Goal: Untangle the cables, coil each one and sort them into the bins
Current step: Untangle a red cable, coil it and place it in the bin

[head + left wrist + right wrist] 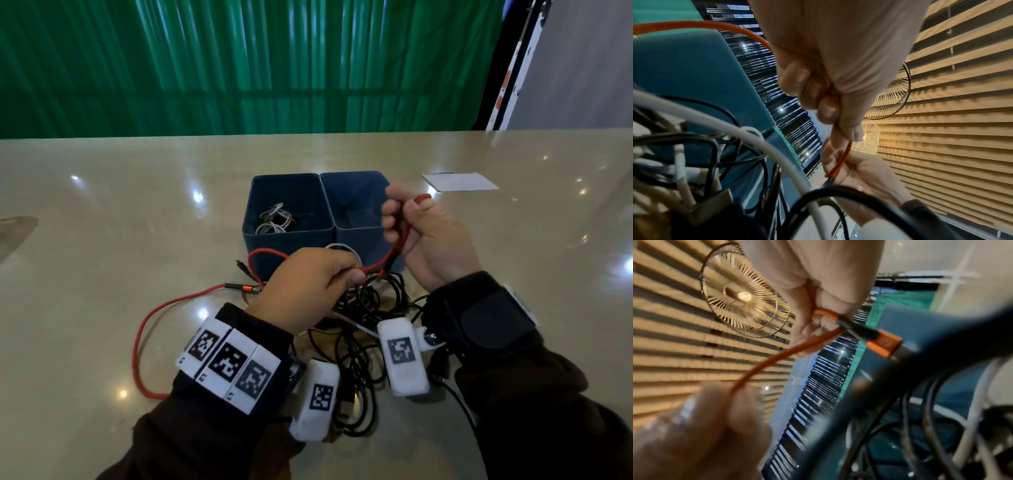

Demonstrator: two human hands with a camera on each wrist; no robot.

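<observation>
Left hand: the left hand is raised above the cable pile, fingers curled, pinching the thin red braided cable between thumb and fingertips.
Right hand: the right hand, raised in front of the right bin, clasps a folded loop of the same red cable; its black-and-orange plug sticks out below the fist.
Red cable: a short span hangs between the hands; the rest arcs left and trails on the glossy beige table.
Pile: tangled black cables with a white cable lie near the person, beneath the wrists.
Bins: two dark blue bins touch side by side; the left bin holds coiled white cables, the right bin stands just beside it.
Far right: a white paper sheet.
</observation>
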